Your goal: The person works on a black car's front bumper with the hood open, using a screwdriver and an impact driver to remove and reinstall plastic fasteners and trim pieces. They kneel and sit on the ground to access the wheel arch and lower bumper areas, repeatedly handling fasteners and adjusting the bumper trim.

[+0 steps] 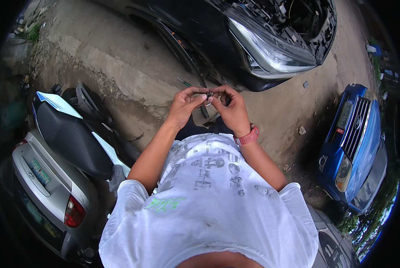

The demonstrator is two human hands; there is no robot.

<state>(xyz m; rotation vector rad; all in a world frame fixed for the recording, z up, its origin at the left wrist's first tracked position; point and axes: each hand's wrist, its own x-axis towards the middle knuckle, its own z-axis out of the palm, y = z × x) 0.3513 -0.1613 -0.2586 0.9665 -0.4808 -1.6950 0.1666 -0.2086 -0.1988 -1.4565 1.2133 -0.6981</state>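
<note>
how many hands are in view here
2: the left hand and the right hand, which has a red watch at its wrist; both meet at a small dark part. No others show.

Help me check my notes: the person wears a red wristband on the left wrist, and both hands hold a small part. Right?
Not quite: the head view shows the red wristband on the right wrist. The left hand and right hand do hold a small part.

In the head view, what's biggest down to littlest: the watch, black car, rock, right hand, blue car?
1. Black car
2. Blue car
3. Right hand
4. Watch
5. Rock
</note>
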